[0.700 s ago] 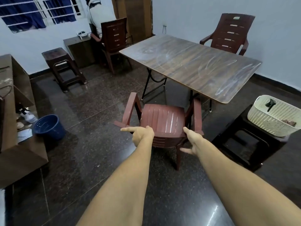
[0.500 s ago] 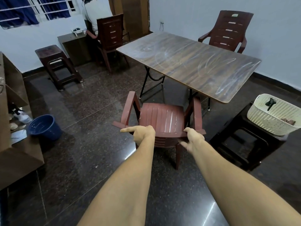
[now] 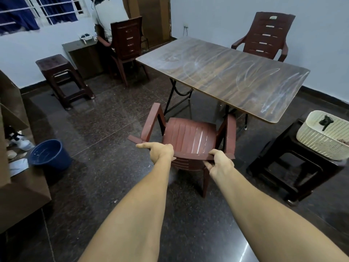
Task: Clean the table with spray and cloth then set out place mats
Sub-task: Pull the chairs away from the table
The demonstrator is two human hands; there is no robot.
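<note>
A red plastic chair [image 3: 190, 137] stands between the person and the streaked tabletop [image 3: 226, 72]; the left hand [image 3: 160, 152] and right hand [image 3: 220, 163] each have their grip curled round its back rail (a white basket [image 3: 324, 140] sits on a stool [image 3: 283, 167] at right).

Wood-grain counter [image 3: 217, 76] streaked with pale smears — down on the dark speckled floor [image 3: 105, 186] stand a red chair [image 3: 188, 137], a blue bucket [image 3: 49, 154], a left stool [image 3: 62, 80] and a right stool [image 3: 283, 167] carrying a white basket [image 3: 321, 142]
</note>
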